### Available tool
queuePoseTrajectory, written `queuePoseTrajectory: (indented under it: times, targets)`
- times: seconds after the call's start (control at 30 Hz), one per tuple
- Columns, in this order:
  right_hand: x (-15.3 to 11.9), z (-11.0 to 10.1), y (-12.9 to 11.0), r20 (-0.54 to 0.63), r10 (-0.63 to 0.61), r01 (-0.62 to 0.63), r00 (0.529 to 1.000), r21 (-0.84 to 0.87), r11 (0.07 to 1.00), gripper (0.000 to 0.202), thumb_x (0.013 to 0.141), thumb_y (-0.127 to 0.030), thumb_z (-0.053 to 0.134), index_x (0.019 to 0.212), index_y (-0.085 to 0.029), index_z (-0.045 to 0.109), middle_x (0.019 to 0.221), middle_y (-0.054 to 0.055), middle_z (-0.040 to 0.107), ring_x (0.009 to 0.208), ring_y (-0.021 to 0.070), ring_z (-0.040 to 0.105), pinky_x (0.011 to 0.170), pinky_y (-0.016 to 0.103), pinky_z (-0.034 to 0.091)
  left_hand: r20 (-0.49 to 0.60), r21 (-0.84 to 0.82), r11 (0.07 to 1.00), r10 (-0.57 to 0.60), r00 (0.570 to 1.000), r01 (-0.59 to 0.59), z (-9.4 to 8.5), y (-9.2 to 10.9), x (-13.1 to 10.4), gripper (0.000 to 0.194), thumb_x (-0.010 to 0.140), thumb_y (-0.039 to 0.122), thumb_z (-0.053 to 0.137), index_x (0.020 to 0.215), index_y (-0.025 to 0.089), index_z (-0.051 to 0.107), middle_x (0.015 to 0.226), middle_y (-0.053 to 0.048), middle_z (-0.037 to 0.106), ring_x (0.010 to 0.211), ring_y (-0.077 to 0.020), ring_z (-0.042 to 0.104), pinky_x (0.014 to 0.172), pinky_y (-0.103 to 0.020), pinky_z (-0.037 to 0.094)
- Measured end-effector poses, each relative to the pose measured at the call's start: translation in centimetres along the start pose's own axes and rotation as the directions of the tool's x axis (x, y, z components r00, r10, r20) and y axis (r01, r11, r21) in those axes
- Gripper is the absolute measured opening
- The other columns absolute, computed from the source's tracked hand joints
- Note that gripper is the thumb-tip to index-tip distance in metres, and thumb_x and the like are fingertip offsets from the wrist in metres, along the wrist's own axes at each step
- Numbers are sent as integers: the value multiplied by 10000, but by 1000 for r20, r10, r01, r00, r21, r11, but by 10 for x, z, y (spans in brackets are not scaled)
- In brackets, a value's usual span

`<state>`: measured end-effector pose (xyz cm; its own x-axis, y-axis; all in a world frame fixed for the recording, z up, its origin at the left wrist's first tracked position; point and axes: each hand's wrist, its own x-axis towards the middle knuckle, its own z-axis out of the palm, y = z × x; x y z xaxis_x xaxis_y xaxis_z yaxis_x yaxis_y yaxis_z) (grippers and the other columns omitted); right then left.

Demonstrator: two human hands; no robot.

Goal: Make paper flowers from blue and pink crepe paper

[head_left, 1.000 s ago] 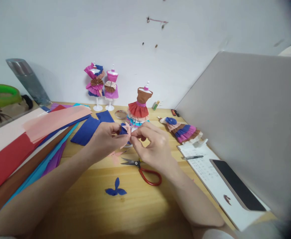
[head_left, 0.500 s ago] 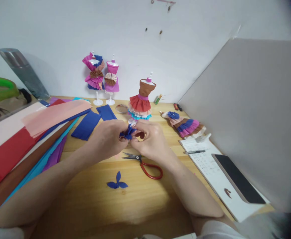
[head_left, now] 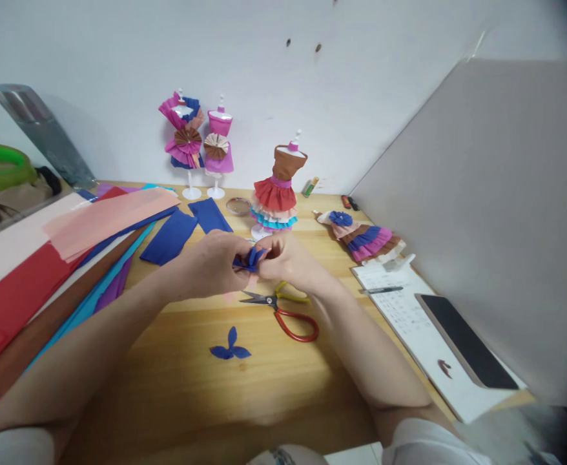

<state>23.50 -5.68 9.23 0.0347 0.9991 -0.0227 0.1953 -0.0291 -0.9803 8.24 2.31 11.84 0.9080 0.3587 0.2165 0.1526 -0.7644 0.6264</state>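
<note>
My left hand point(head_left: 210, 261) and my right hand point(head_left: 283, 258) meet above the wooden table point(head_left: 177, 394), both pinching a small blue crepe-paper flower point(head_left: 250, 258) between their fingertips. A bit of pale pink paper shows just under the flower. Below the hands lie scissors point(head_left: 283, 311) with red and yellow handles, blades pointing left. A small blue petal cut-out point(head_left: 229, 349) lies on the table nearer to me.
Sheets of crepe paper point(head_left: 46, 258) in red, pink, blue and brown fan out at the left. Three small mannequins in paper dresses point(head_left: 278, 187) stand at the back, and another dress point(head_left: 363, 236) lies flat. A notepad with pen point(head_left: 400, 303), a phone point(head_left: 465, 349) and a grey panel point(head_left: 496, 194) fill the right.
The hands have closed in on the flower, now showing blue instead of pink. The view shifted, so everything sits slightly lower-left; yellow scissor handle now shows.
</note>
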Motion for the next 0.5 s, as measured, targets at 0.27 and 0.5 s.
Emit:
queuePoseTrajectory:
  times: [0.27,0.5]
  targets:
    - [-14,-17,-14,-1,-201,195,980,-242,951,116,704,-216,655,609,-154,634,603,5,608,538,99,489,517,234,373,168,-477,801,-321,932,362,-2,-10,3,81,594,187,561,584,146,631,455,43,498,405,-87,424,400,-198,294]
    - [-25,-8,-19,33,-642,509,766,-640,575,167,780,-71,546,677,-173,626,640,-8,577,590,105,513,570,245,399,197,-593,719,-307,931,363,-2,-11,3,66,591,170,593,538,155,629,441,32,527,393,-97,464,389,-199,306]
